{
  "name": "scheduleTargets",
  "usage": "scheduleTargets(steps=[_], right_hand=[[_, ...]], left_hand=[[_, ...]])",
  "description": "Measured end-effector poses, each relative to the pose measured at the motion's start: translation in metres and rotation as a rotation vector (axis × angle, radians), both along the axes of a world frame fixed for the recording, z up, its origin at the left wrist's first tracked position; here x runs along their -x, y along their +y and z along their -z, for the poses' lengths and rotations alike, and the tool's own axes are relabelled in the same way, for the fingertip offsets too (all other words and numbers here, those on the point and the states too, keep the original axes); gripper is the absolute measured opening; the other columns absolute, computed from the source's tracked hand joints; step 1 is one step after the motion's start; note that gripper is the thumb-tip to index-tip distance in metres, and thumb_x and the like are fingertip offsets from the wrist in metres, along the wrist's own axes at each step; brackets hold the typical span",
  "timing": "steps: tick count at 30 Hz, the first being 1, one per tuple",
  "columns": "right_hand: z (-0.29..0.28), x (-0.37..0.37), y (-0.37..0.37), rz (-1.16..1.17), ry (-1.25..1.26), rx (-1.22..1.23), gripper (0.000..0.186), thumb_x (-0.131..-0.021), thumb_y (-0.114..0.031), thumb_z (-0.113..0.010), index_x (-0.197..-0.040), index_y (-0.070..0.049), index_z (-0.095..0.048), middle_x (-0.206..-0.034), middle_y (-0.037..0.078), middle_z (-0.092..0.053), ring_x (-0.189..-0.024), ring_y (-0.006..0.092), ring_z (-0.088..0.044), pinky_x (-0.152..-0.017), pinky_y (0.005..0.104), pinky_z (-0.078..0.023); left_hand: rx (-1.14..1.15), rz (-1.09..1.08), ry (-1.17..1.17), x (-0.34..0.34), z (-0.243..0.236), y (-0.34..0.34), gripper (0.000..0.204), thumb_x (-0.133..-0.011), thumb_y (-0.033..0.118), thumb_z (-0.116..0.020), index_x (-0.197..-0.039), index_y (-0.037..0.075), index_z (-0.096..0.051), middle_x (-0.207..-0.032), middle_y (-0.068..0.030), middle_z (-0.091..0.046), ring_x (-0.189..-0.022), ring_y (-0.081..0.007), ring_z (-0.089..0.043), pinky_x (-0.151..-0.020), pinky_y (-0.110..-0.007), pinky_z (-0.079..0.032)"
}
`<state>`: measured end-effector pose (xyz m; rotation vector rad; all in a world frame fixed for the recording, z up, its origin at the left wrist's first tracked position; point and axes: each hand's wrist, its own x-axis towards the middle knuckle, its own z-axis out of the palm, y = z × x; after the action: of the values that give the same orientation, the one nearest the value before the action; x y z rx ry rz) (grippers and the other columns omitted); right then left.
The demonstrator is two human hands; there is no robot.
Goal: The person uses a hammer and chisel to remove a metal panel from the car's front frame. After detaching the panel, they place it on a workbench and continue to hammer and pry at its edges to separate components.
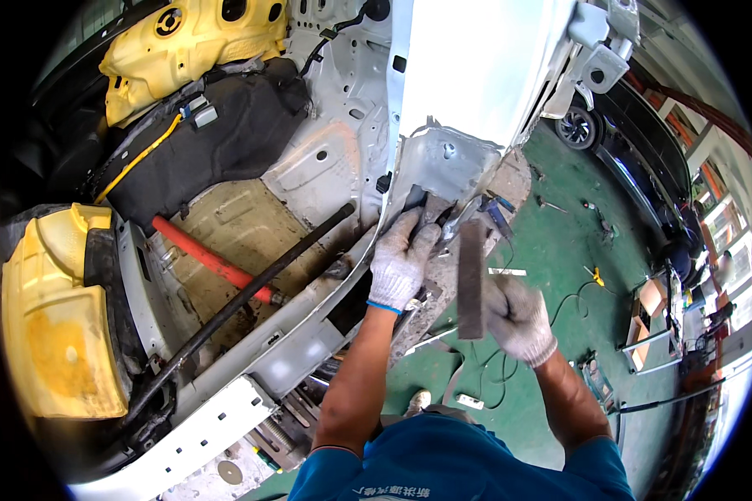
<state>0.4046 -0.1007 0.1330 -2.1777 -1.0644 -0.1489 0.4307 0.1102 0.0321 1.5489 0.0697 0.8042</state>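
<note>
My left hand (399, 263), in a white knit glove, is at the lower opening of the white car pillar (447, 159), its fingers curled on a grey piece (434, 204) whose shape is mostly hidden. Just to its right, my gloved right hand (516, 313) is closed on a long, flat, dark grey bar-like tool (470, 280), held upright beside the pillar's base.
The stripped car body holds yellow padding (54, 309), a black bar (255, 284) and a red tube (205, 250). A blue-and-black tool (497, 215) lies on a ledge beside the pillar. Cables, tools and a black car (635, 159) are on the green floor (551, 250) at right.
</note>
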Motion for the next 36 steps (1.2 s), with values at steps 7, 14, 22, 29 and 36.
scheduleTargets(steps=[7,14,22,29,36], right_hand=[[-0.026,-0.031,0.060,-0.141,-0.491,0.039,0.039,-0.076,-0.007,-0.069,-0.114,-0.016,-0.072,-0.118,0.004,-0.070,-0.087,0.0273,-0.073,-0.069,0.0388,-0.060],[-0.027,-0.049,0.087,-0.109,-0.472,0.406,0.031,-0.083,-0.012,-0.065,-0.113,-0.012,-0.070,-0.122,0.005,-0.067,-0.088,0.0306,-0.073,-0.070,0.0435,-0.060],[-0.029,-0.036,0.063,-0.103,-0.393,0.167,0.028,-0.080,-0.009,-0.066,-0.107,-0.013,-0.071,-0.119,0.005,-0.068,-0.088,0.0309,-0.072,-0.070,0.0424,-0.060],[-0.030,-0.027,0.011,-0.112,-0.368,-0.147,0.034,-0.073,-0.001,-0.069,-0.106,-0.008,-0.070,-0.109,0.010,-0.071,-0.090,0.0327,-0.071,-0.077,0.0408,-0.059],[-0.011,0.000,-0.056,0.108,-0.083,-0.053,0.034,-0.079,-0.014,-0.073,-0.112,-0.007,-0.071,-0.111,0.015,-0.072,-0.101,0.0326,-0.071,-0.086,0.0381,-0.057]], left_hand=[[-0.193,0.052,-0.042,0.004,-0.005,0.014,0.032,-0.098,0.025,-0.063,-0.119,0.001,-0.067,-0.105,-0.0217,-0.072,-0.093,-0.0361,-0.070,-0.087,-0.040,-0.055],[-0.307,0.067,0.117,0.016,0.011,0.020,0.020,-0.095,0.009,-0.057,-0.110,-0.003,-0.063,-0.106,-0.0263,-0.066,-0.098,-0.0441,-0.064,-0.089,-0.048,-0.051],[-0.563,0.094,0.254,0.020,0.051,0.040,0.036,-0.109,0.024,-0.051,-0.130,-0.003,-0.058,-0.131,-0.0248,-0.061,-0.121,-0.0371,-0.060,-0.105,-0.047,-0.045],[-0.475,0.134,0.424,0.043,0.090,0.050,0.064,-0.102,0.049,-0.051,-0.146,0.002,-0.051,-0.143,-0.0241,-0.056,-0.133,-0.0395,-0.052,-0.113,-0.043,-0.041],[-0.229,0.282,0.744,0.048,0.047,0.045,0.082,-0.095,0.072,-0.047,-0.145,0.008,-0.056,-0.140,-0.0263,-0.059,-0.133,-0.0430,-0.052,-0.111,-0.044,-0.040]])
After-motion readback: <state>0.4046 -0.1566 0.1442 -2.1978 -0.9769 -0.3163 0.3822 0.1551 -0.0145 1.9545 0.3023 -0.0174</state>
